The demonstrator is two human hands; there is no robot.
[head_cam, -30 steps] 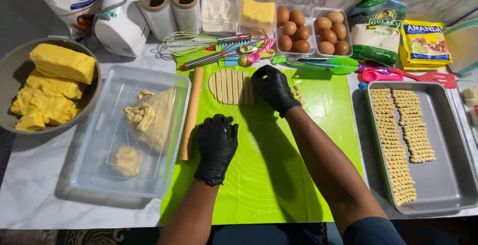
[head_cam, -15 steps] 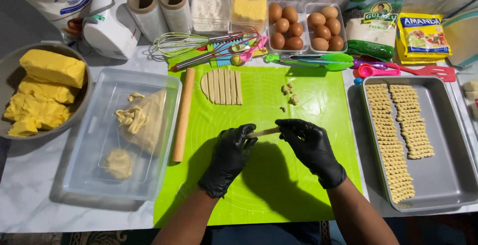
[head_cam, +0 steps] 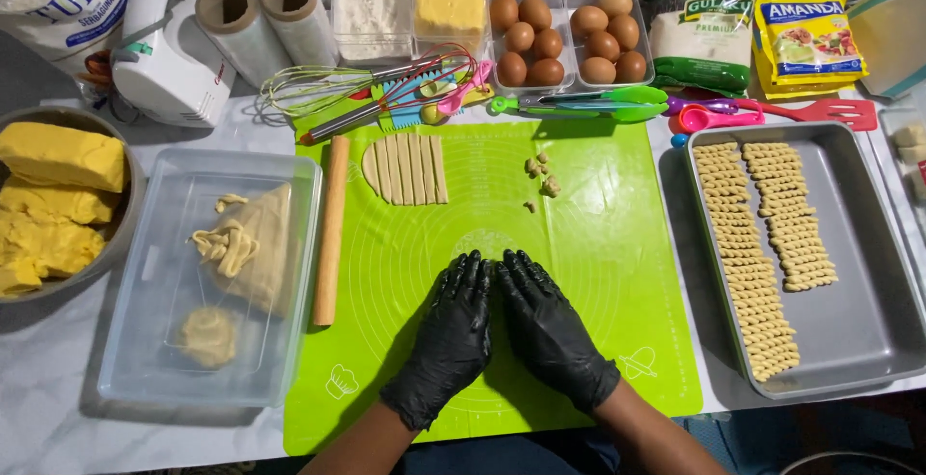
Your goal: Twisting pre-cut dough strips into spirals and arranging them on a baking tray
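I had both hands flat, side by side mid-mat: left hand (head_cam: pixel 453 335), right hand (head_cam: pixel 550 330), fingers together, holding nothing visible. Cut dough strips (head_cam: pixel 406 168) lay beyond, lengthwise away, nearer my left.

Both hands wear glossy black gloves, forearms bare.

Left of the hands lie a wooden rolling pin (head_cam: pixel 331 229) and clear tub (head_cam: pixel 145 340); eggs (head_cam: pixel 569 39) sit beyond, a grey baking tray (head_cam: pixel 868 272) right.
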